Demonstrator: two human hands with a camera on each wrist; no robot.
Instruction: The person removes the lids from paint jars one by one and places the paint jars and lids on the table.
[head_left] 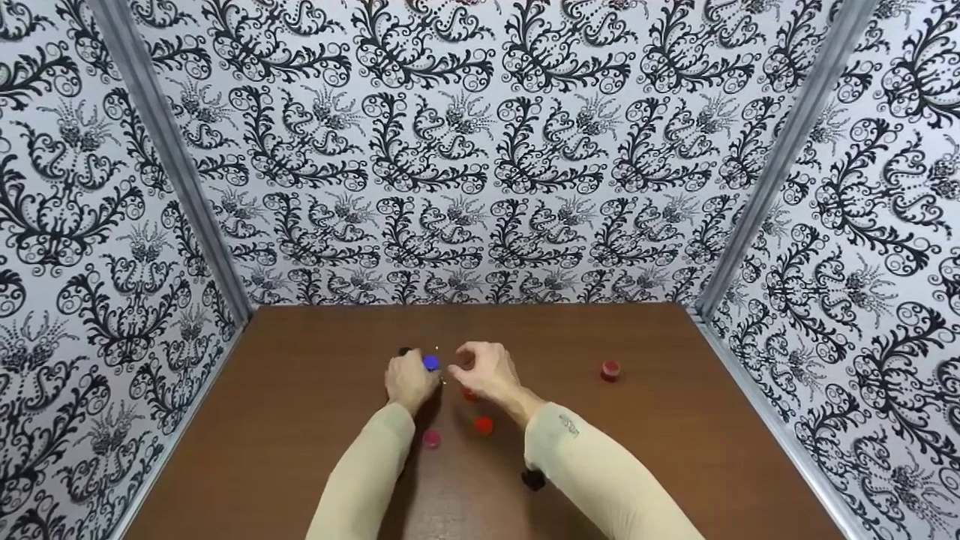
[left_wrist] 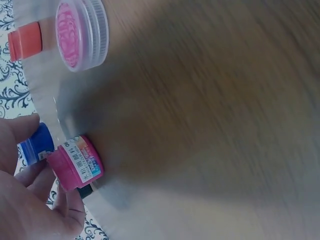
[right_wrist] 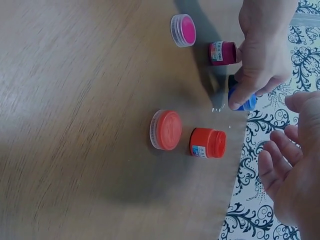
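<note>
My left hand (head_left: 411, 381) pinches a small blue paint jar (right_wrist: 242, 97) between thumb and fingers at the far part of the brown table. Close by its fingers stands an uncapped magenta paint jar (left_wrist: 77, 162) with a printed label; the hand hides it in the head view. A small dark item (right_wrist: 231, 80) shows beside the blue jar. My right hand (head_left: 487, 369) hovers just right of the blue jar, fingers loosely bent and nothing between them. Nearest to it are an orange paint jar (right_wrist: 207, 142), uncapped, and its round orange lid (right_wrist: 166, 130).
A pink lid (head_left: 431, 439) lies on the table (head_left: 315, 450) between the forearms. Off to the right stands a red jar (head_left: 610, 370). Under the right sleeve a dark object (head_left: 533, 479) shows. Patterned walls (head_left: 480, 165) enclose the table's back and sides.
</note>
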